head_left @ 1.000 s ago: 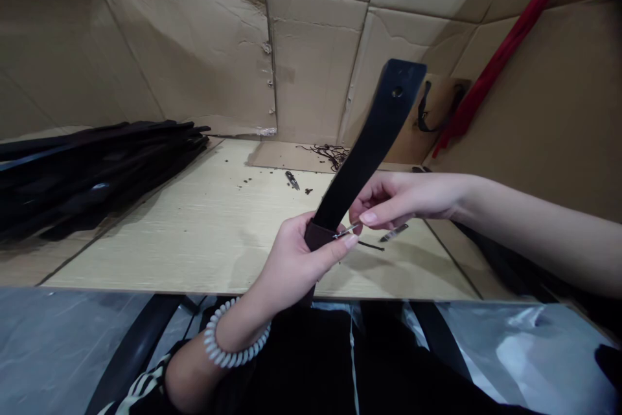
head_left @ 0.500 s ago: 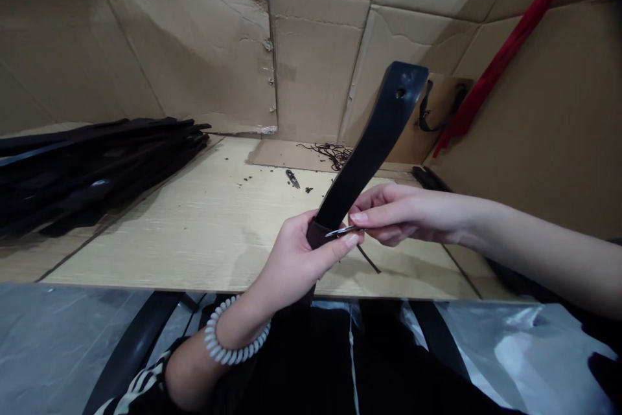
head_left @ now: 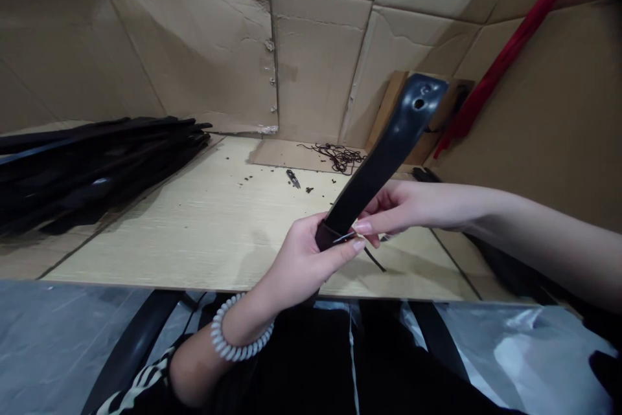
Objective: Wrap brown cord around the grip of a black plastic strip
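My left hand (head_left: 305, 259) is closed around the lower part of a black leather strap (head_left: 383, 156), which rises to the upper right and ends in a rounded tip with a hole. My right hand (head_left: 396, 208) pinches a small metal thread snipper (head_left: 346, 237), its tips touching the strap's edge just above my left thumb. A thin dark thread (head_left: 374, 259) hangs down below the snipper. A white coil band sits on my left wrist.
A pile of black straps (head_left: 92, 169) lies at the left on the light wooden tabletop (head_left: 194, 227). Another small snipper (head_left: 292, 178) and a tangle of dark threads (head_left: 340, 156) lie farther back. Cardboard walls surround the table; a red pole (head_left: 505, 46) leans at right.
The strap's top has tilted to the right and turned glossier. My right hand has brought the snipper in closer against the strap's edge by my left thumb.
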Demonstrator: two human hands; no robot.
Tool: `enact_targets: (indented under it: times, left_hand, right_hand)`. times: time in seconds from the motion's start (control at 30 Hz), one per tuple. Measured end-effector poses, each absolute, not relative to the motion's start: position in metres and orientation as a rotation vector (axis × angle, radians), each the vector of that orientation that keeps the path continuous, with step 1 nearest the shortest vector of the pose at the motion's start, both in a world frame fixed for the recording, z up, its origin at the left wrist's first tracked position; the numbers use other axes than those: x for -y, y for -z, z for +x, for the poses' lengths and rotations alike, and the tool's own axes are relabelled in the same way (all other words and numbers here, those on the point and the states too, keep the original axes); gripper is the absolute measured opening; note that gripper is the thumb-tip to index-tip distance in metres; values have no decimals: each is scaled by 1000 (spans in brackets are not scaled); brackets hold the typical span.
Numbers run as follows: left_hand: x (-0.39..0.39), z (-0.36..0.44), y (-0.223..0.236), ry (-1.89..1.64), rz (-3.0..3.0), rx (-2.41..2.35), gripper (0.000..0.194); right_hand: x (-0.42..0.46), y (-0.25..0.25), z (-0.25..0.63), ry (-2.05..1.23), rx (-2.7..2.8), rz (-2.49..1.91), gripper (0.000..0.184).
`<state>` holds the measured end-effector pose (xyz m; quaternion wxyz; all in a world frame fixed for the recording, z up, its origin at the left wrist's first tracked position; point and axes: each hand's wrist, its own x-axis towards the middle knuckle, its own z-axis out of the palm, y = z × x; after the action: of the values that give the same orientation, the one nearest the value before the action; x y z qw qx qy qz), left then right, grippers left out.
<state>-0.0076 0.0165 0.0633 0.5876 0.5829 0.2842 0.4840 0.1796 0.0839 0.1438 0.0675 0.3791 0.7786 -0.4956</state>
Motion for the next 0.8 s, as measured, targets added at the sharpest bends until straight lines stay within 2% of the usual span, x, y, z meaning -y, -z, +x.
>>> enact_targets:
  times: [0.27,0.57,0.8]
  left_hand:
    - [-14,-6,-66,-1110,1343,-680,11]
    - [-14,-7,-64,-1109,1332,-747,20]
    - [-13,-7,-66,-1086,1348,-727,20]
  right_hand:
    - [-85,-159,176,1422,-2469,967,52]
    - [-85,-158,179,1338,-2496,1029,58]
    - [-78,-159,176,1434,-2476,1044,58]
